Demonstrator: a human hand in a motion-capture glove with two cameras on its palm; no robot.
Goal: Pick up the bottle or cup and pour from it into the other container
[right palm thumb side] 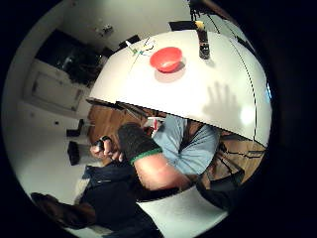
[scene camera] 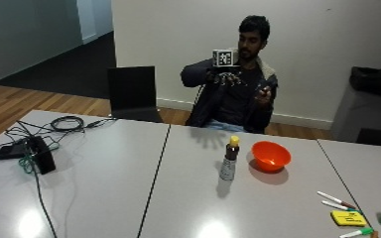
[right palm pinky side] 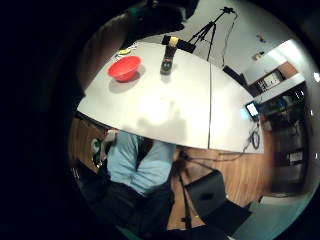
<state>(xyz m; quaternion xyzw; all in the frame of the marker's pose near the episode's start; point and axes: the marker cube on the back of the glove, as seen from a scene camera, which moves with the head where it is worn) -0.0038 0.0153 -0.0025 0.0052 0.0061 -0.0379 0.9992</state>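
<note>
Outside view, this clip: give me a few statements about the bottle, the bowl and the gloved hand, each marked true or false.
1. The bottle stands upright on the table. True.
2. The red bowl lies upside down. False: it sits open side up, beside the bottle.
3. The gloved right hand grips the bottle. False: it is raised in front of the person's chest, fingers spread, holding nothing.
4. The bottle has a yellow cap. True.
5. The markers lie inside the bowl. False: they lie on the table near its corner, apart from the bowl.
</note>
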